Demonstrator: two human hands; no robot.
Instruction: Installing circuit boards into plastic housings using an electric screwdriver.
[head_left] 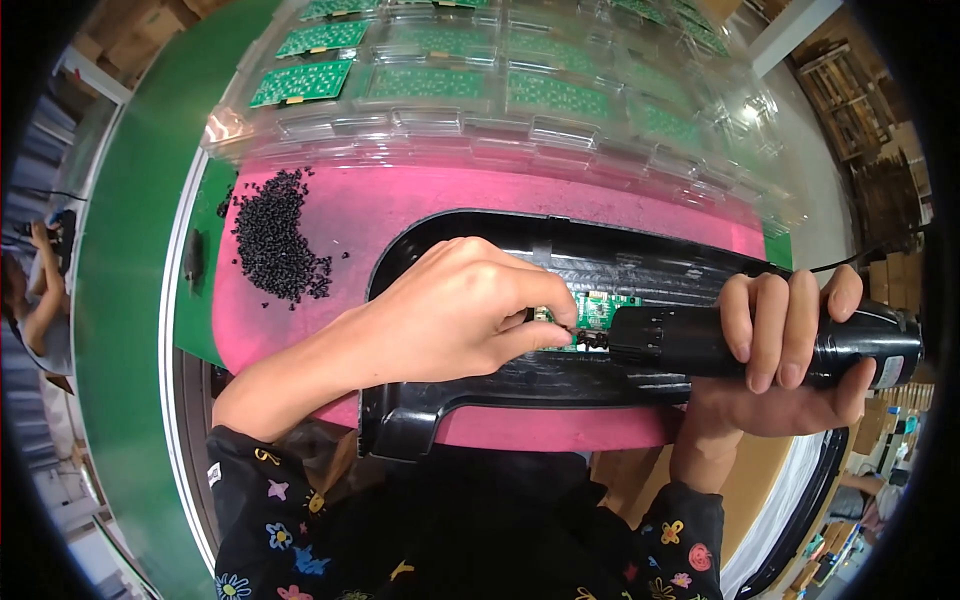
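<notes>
My right hand (780, 340) is wrapped around a black electric screwdriver (670, 338), which lies nearly level and points left. Thumb and forefinger of my left hand (480, 305) are pinched together just off the tool's tip; what they hold, if anything, is too small to make out. Small dark pieces (592, 341) cluster between those fingertips and the screwdriver's nose. Beneath both hands rests a long black plastic housing (470, 228), its hollow side up. A green circuit board (600, 308) sits inside it, partly covered by my left fingers and the tool.
On the pink mat (350, 200), to the left, lies a heap of small black screws (275, 240). Stacked clear plastic trays (450, 125) with green circuit boards (300, 83) stand beyond the housing. A green surface (130, 300) runs along the left, where another person (40, 290) is visible.
</notes>
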